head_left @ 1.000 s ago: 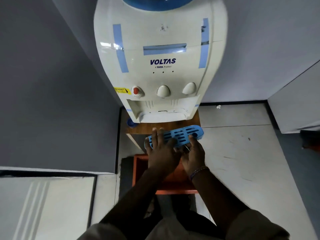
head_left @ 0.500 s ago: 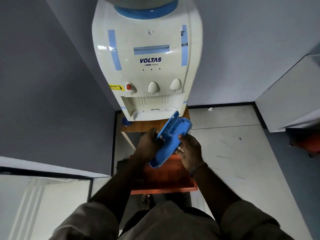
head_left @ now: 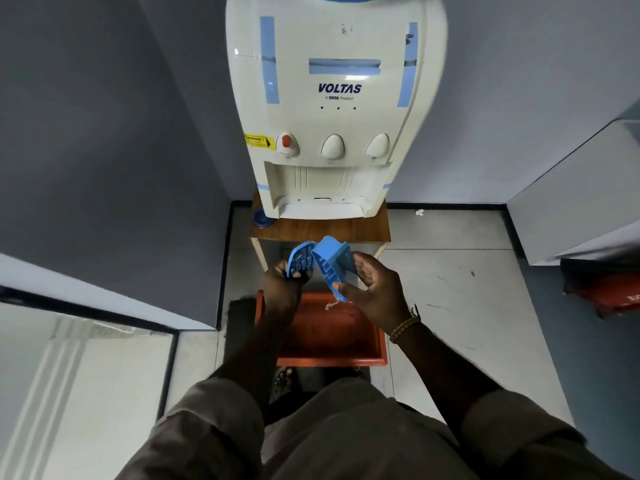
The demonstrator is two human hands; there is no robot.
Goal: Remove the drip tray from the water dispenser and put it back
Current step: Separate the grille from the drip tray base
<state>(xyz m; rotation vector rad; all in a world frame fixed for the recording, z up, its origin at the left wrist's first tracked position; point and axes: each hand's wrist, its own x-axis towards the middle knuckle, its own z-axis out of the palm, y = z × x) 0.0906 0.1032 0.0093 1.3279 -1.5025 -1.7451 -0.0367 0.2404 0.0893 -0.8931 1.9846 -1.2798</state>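
The white water dispenser (head_left: 332, 109) stands on a small wooden table (head_left: 322, 230), and its tray recess (head_left: 322, 206) is bare. The blue drip tray is out and split in two parts, held below the table's front edge. My left hand (head_left: 282, 285) grips the slotted blue grille (head_left: 300, 259), turned on edge. My right hand (head_left: 375, 289) holds the blue tray basin (head_left: 334, 263), tipped steeply over the orange tub. A thin trickle of water hangs from the basin's lower end.
An orange plastic tub (head_left: 325, 337) sits on the floor under my hands. A blue cap (head_left: 260, 216) lies on the table left of the dispenser. Grey walls close in on the left, a grey cabinet (head_left: 571, 202) stands on the right, and tiled floor (head_left: 460, 278) spreads between.
The tray was held flat in both hands, then tilted on edge. Now the grille is separated into my left hand and the basin tips in my right.
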